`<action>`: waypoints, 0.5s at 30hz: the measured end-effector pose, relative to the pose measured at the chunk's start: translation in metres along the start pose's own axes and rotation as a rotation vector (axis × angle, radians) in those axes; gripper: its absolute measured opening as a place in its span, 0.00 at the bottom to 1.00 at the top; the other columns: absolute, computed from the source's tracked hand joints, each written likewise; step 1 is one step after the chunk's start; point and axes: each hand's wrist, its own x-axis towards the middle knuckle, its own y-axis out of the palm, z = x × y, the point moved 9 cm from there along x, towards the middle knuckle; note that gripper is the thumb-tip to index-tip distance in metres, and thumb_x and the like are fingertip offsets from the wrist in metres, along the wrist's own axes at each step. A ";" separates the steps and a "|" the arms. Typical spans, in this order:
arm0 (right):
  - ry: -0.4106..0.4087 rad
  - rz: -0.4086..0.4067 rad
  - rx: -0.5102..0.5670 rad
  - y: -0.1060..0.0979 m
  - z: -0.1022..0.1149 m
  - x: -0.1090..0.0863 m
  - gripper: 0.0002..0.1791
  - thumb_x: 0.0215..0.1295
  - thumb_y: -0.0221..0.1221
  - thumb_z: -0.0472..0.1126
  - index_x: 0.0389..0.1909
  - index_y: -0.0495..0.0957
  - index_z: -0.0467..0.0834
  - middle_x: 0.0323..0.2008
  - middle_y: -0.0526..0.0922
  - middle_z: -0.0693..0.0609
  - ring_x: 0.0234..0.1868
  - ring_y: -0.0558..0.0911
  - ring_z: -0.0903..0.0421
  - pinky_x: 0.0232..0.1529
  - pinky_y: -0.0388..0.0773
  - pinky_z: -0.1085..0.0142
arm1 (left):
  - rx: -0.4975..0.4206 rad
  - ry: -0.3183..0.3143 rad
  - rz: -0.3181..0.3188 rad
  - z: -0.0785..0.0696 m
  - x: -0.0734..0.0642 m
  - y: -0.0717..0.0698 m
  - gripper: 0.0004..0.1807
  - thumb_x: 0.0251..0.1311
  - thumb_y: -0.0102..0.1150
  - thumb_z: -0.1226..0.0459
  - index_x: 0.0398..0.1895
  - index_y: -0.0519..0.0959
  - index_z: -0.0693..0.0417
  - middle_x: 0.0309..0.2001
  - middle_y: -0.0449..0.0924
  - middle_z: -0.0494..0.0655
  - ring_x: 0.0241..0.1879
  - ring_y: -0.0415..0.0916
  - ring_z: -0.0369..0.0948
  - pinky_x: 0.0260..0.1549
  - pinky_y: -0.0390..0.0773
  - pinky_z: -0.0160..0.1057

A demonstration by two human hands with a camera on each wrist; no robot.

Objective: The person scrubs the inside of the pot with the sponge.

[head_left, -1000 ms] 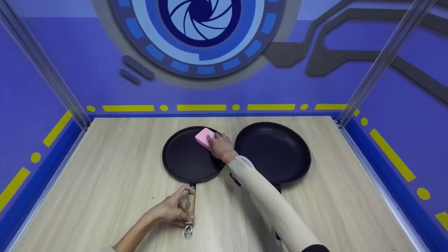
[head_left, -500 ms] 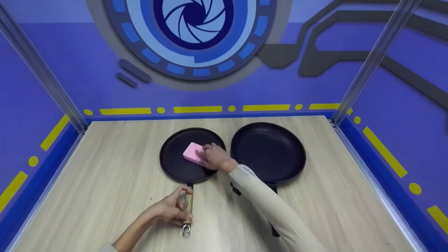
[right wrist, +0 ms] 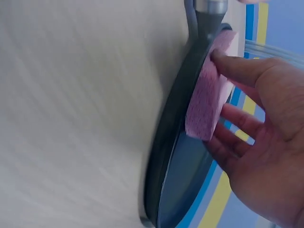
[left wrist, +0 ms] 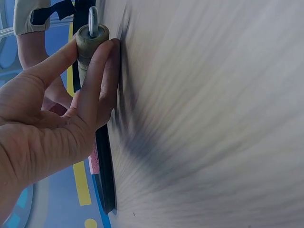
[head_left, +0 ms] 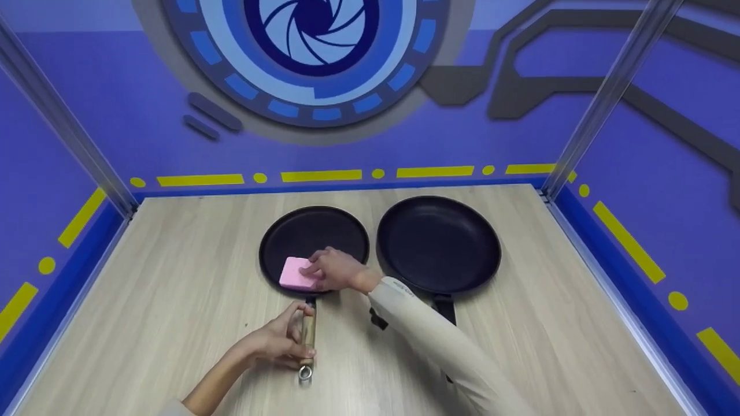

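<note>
A shallow black pan [head_left: 315, 228] lies on the table with its wooden handle [head_left: 309, 332] pointing toward me. My left hand [head_left: 276, 340] grips that handle between thumb and fingers; the left wrist view shows the handle's end [left wrist: 88, 42] and its metal ring close up. A pink sponge [head_left: 296, 274] is in my right hand [head_left: 338, 270], pinched by the thumb and fingers, at the near-left part of the pan's surface. Seen from the right wrist, the sponge [right wrist: 206, 97] lies against the pan's inside by the rim, with the thumb on one edge and fingers on the other.
A larger, deeper black frying pan [head_left: 439, 242] sits just right of the first, its dark handle [head_left: 445, 309] partly hidden under my right sleeve [head_left: 428, 323]. The pale wooden table [head_left: 173, 277] is bounded by blue printed walls [head_left: 347, 150] at the back and sides.
My right hand has swept the sponge from the pan's far right toward its near left. The left hand keeps its grip on the handle. The whole view has shifted slightly.
</note>
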 end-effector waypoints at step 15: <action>0.103 -0.124 0.040 -0.017 -0.032 0.033 0.24 0.70 0.64 0.44 0.66 0.78 0.51 0.68 0.77 0.46 0.68 0.75 0.44 0.72 0.73 0.56 | -0.003 0.017 0.021 0.000 0.002 -0.001 0.40 0.55 0.71 0.76 0.64 0.56 0.55 0.30 0.78 0.50 0.28 0.83 0.40 0.29 0.90 0.42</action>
